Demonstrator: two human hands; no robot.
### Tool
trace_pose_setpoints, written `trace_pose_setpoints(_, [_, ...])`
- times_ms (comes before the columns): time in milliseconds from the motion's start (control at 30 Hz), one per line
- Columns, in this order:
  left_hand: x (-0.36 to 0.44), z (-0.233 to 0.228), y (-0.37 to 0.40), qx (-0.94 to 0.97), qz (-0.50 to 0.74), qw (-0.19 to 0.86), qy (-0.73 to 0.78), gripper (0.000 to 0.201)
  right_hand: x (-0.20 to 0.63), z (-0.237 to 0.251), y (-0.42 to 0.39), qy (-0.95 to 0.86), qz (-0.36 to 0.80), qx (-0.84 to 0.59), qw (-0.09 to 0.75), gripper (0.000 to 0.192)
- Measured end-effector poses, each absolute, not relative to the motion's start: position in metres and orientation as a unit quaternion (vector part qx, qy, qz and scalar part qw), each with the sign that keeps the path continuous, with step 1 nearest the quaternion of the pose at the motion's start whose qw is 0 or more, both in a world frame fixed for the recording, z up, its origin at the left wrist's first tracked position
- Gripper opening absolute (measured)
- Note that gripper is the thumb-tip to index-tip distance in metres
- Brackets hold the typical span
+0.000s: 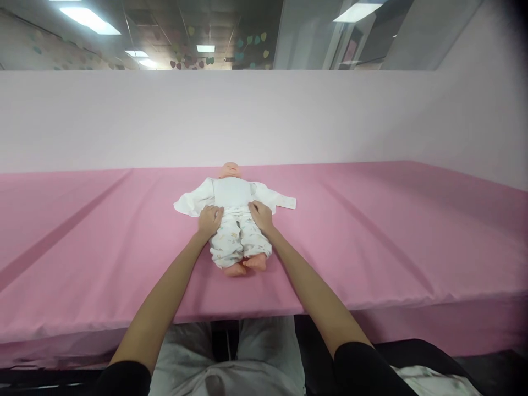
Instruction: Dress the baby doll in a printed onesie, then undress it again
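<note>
A baby doll point(231, 170) lies on its back on the pink-covered table, head toward the wall and bare feet toward me. It wears a white long-sleeved top point(233, 191) with the sleeves spread to both sides, and patterned white pants point(226, 242). My left hand point(210, 220) is closed on the waistband at the doll's hip on the left. On the opposite hip, my right hand point(260, 215) grips the waistband with curled fingers.
The pink cloth point(371, 247) drapes over the table's front edge. A white wall point(247, 121) rises behind it, with glass above. White patterned fabric point(437, 380) lies at the lower right, beside my right arm.
</note>
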State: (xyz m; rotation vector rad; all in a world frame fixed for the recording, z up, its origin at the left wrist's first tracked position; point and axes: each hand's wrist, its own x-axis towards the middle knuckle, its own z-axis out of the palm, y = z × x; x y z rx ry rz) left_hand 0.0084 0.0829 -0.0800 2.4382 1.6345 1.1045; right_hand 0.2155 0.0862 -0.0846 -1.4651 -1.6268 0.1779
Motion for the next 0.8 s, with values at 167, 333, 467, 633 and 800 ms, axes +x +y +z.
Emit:
trace_pose_setpoints(167, [0.008, -0.081, 0.079, 0.768, 0.345, 0.072, 0.535, 0.041, 0.215, -0.082, 0.087, -0.646, 0.092, -0.597, 0.467, 0.035])
trace_pose_setpoints(333, [0.009, -0.078, 0.078, 0.761, 0.352, 0.084, 0.538, 0.04, 0.213, -0.081, 0.089, -0.648, 0.095, -0.595, 0.466, 0.036])
trace_pose_setpoints(467, [0.01, -0.075, 0.076, 0.748, 0.372, 0.075, 0.545, 0.039, 0.213, -0.079, 0.09, -0.65, 0.095, -0.598, 0.459, 0.034])
trace_pose_setpoints(633, [0.014, -0.073, 0.074, 0.74, 0.387, 0.058, 0.547, 0.035, 0.212, -0.075, 0.09, -0.642, 0.101, -0.611, 0.452, 0.034])
trace_pose_setpoints(800, [0.018, -0.07, 0.071, 0.74, 0.374, 0.043, 0.557, 0.032, 0.21, -0.065, 0.086, -0.612, 0.147, -0.639, 0.441, 0.032])
